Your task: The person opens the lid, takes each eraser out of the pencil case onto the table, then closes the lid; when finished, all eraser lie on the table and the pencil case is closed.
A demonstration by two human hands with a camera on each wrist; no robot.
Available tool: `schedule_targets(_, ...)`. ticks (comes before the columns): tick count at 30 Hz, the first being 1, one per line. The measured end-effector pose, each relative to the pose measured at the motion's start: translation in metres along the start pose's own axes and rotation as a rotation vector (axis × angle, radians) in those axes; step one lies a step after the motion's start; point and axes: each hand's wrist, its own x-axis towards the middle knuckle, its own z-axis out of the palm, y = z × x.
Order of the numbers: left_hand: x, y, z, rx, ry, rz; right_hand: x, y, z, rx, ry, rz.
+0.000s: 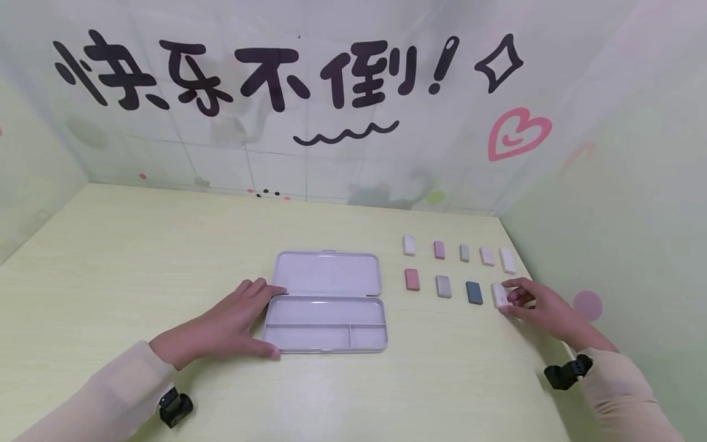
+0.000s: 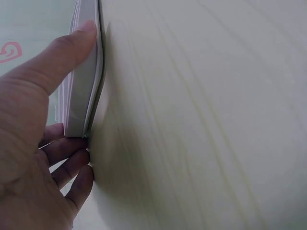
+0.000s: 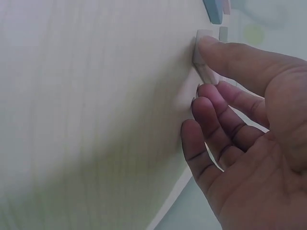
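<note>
A pale lilac pencil case (image 1: 326,312) lies opened flat on the table, its lid (image 1: 327,274) folded away to the back. Dividers split the front half into three compartments, with nothing in them. My left hand (image 1: 237,319) holds the left end of the front half, thumb at the front corner and fingers by the hinge. At the right, my right hand (image 1: 544,310) grips a small white block (image 1: 498,296) between thumb and fingers, at table level. Thumb and fingertips partly cover that block (image 3: 207,72) in the right wrist view.
Beside the held block are a blue block (image 1: 474,293), a grey block (image 1: 444,286) and a red-pink block (image 1: 412,279). Behind them runs a row of several blocks, including a pink block (image 1: 439,250). The table's right edge and a printed wall are close to my right hand.
</note>
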Motion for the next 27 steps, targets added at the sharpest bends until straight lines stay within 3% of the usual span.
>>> schedule_targets(8,-0.001,0.0,0.0,-0.001,0.001,-0.006,0.003,-0.001,-0.001,-0.012,-0.005,-0.014)
schedule_targets(15,0.0,0.0,0.0,-0.003,-0.003,-0.005,0.005,-0.01,-0.008,-0.041,-0.046,0.022)
schedule_targets(18,0.001,0.0,0.0,-0.005,-0.005,-0.005,0.011,-0.023,-0.009,-0.06,-0.018,0.008)
schedule_targets(23,0.001,0.0,0.0,-0.017,-0.012,-0.01,0.028,-0.058,-0.005,-0.057,0.081,-0.105)
schedule_targets(27,0.0,0.0,0.0,-0.011,-0.01,-0.014,0.046,-0.09,0.003,-0.022,0.081,-0.183)
